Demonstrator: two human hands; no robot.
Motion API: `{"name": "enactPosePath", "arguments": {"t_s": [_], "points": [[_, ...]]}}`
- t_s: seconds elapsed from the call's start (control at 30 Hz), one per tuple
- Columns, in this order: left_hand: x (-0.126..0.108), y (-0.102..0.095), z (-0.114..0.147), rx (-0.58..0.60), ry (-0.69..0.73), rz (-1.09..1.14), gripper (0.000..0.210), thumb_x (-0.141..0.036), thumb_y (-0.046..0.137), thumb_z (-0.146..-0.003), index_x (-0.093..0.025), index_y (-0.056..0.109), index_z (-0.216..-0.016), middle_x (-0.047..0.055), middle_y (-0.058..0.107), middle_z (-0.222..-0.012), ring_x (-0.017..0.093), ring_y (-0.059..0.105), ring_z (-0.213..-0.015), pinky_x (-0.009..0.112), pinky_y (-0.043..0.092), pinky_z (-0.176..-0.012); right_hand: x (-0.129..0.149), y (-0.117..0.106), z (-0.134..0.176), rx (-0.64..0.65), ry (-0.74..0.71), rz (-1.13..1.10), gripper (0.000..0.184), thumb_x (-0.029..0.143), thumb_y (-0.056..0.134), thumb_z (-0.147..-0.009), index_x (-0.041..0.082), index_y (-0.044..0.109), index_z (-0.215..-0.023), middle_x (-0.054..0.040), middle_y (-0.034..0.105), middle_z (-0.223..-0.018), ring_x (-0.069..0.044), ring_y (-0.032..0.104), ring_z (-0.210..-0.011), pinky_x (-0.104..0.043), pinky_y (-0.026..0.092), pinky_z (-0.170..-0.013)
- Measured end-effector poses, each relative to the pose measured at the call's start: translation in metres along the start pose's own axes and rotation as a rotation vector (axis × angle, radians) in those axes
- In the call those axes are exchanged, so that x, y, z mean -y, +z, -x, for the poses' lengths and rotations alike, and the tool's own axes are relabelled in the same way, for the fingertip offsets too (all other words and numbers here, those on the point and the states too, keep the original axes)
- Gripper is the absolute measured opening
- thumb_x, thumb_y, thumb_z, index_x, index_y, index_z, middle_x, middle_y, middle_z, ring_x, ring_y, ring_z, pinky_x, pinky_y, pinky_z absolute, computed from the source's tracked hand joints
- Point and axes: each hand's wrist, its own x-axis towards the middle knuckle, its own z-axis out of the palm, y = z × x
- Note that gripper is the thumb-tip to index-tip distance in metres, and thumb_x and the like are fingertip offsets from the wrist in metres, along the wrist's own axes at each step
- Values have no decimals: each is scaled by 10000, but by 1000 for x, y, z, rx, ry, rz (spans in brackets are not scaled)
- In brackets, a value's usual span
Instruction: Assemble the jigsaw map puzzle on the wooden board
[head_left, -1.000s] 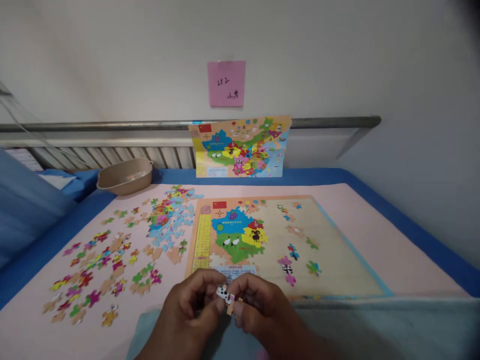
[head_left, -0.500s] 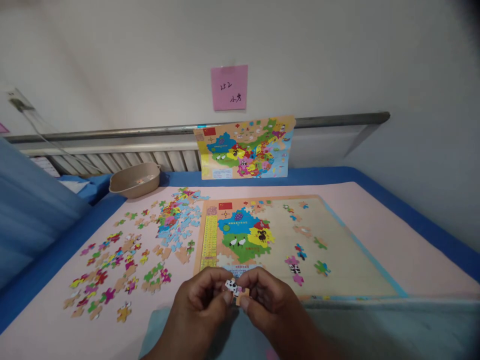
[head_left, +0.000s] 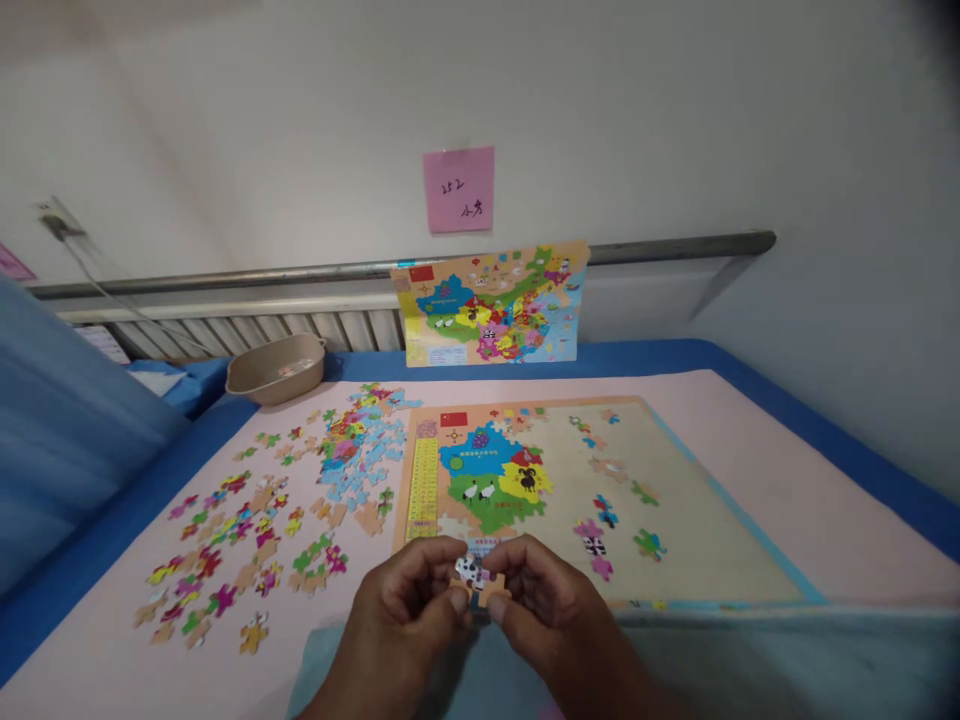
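Between my two hands is an orange jigsaw puzzle piece (head_left: 478, 580) printed with a black-and-white cow. My left hand (head_left: 409, 605) pinches its left side with thumb and fingers. The right side is pinched by my right hand (head_left: 544, 610). Whether this is one piece or two joined together I cannot tell. Just beyond the hands lies a puzzle board (head_left: 675, 540), its left part filled with a blue, green and yellow map section (head_left: 480, 460). Several loose pieces rest on its bare right part, among them a panda piece (head_left: 594, 546).
Many loose pieces (head_left: 223, 600) are spread on the pink surface to the left, with a denser blue cluster (head_left: 364, 465) beside the board. A brown basin (head_left: 276, 370) stands at the back left. A printed map sheet (head_left: 491, 305) leans upright against the rail (head_left: 675, 247).
The view has tilted up slightly, so the scene sits a little lower. In my fingers the cow piece has turned slightly, and more orange shows at its lower edge.
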Motion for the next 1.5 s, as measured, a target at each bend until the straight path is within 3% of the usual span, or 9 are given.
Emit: {"name": "enactPosePath", "arguments": {"t_s": [0.17, 0.43, 0.73, 1.1, 1.5], "points": [[0, 1, 0, -19, -23, 15, 403, -465, 839, -760, -227, 725, -1065, 52, 726, -916, 140, 646, -756, 262, 530, -698, 1, 1, -1, -19, 13, -25, 189, 314, 642, -781, 199, 602, -925, 2, 554, -779, -171, 518, -726, -276, 430, -659], [-5, 10, -3, -58, -43, 84, 468, -452, 913, -654, -180, 713, -977, 14, 683, -734, 121, 621, -630, 223, 502, -591, -8, -2, 1, 20, -7, -29, 132, 280, 641, -861, 201, 614, -963, -7, 582, -820, -166, 531, -744, -267, 430, -665], [-9, 10, -3, -9, -48, 65, 415, -440, 892, -686, -176, 726, -960, 21, 697, -745, 116, 623, -634, 228, 505, -611, -2, 0, -2, 0, 3, -26, 148, 313, 658, -820, 197, 607, -896, 6, 555, -751, -162, 522, -689, -260, 400, -619], [-3, 10, -3, -72, -9, 60, 427, -465, 877, -697, -181, 708, -967, 19, 682, -742, 124, 618, -634, 226, 490, -594, 3, 0, -3, -13, 5, -13, 165, 318, 655, -784, 194, 608, -882, 20, 529, -724, -143, 478, -663, -242, 383, -599], [-6, 10, -2, 26, -41, 77, 391, -440, 868, -729, -176, 706, -968, 32, 699, -756, 134, 630, -659, 256, 514, -642, -6, 1, 1, 21, 0, -52, 154, 290, 668, -844, 197, 611, -952, 0, 569, -799, -160, 546, -731, -265, 451, -663]]}}
